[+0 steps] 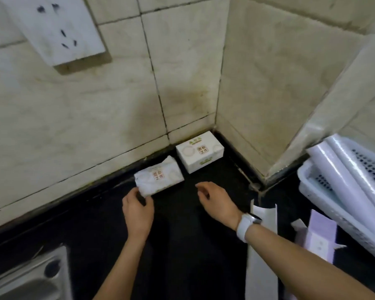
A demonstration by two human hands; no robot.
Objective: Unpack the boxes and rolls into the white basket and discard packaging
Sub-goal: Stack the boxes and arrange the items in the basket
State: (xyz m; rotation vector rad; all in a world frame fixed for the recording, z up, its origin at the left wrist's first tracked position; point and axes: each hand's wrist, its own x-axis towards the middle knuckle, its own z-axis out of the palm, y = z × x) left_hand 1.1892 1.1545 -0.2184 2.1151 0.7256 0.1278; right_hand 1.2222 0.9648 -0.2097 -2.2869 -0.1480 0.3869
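A white box (199, 151) with green print sits on the black counter in the tiled corner. Just left of it lies a second white pack in crumpled plastic wrap (159, 176). My left hand (138, 210) touches that pack's near left corner, fingers curled at its edge. My right hand (214, 200), with a white watch on the wrist, hovers open to the right of the pack and holds nothing. At the right edge stands the white basket (325, 191) with two shiny white rolls (351, 176) lying in it.
An opened long white carton (262, 256) and a pale purple carton (320, 237) lie on the counter by the basket. A steel sink rim (30, 276) shows at the bottom left. A wall socket (54, 24) is mounted on the tiles at the upper left.
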